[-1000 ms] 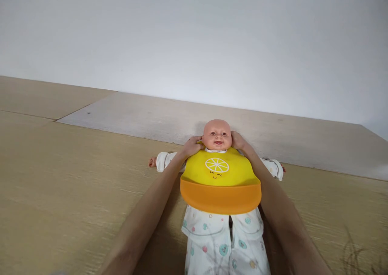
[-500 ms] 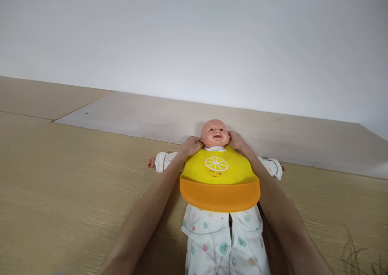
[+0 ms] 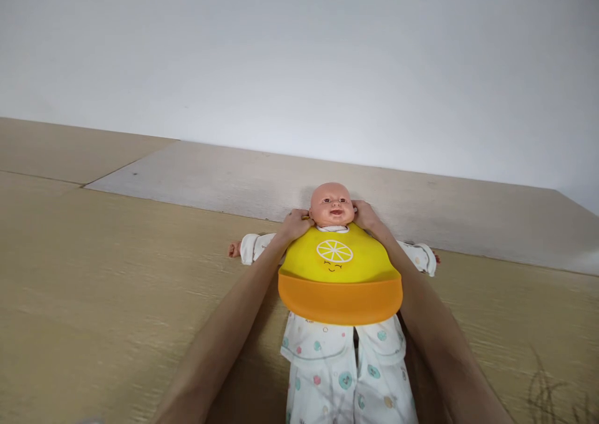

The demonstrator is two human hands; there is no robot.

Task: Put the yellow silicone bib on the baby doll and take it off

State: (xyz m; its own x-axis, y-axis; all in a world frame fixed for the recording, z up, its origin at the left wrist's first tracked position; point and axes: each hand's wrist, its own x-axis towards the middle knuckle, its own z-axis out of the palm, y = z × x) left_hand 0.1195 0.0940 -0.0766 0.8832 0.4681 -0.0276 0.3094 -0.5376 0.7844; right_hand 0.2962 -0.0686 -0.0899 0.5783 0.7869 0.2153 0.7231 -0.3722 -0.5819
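Doll lying on its back on the table, bib on, left hand and right hand at the neck, fingers curled closed on the bib's top corners, seemingly gripping, best kept even and level on both sides.

Left hand and right hand sit at 10 and 2 o'clock on the yellow silicone bib, both at the neck of the baby doll, which lies face up with arms out toward 9 and 3 o'clock. The bib's orange catch pocket lies across the doll's middle, over a white dotted sleepsuit running toward 6 o'clock. Doll rests on a pale wood board, white wall at 12 o'clock.
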